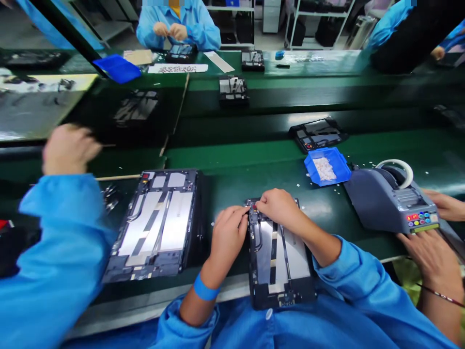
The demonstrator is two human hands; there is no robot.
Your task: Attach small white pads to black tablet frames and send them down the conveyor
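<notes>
An opened tablet body [279,261] with silver panels lies in front of me, its near end over the table's front edge. My left hand [228,235] and my right hand [278,206] meet at its far left corner. Their fingertips pinch at a small red part there. What lies between the fingers is too small to tell. A second opened tablet body [156,225] lies to the left on the green belt [232,189].
A blue tray [329,167] of small white pieces and a grey tape dispenser [390,198] stand at the right, with a co-worker's hands [428,247] beside it. Another co-worker's blue sleeve [54,252] fills the left. More tablet bodies [316,133] lie further back.
</notes>
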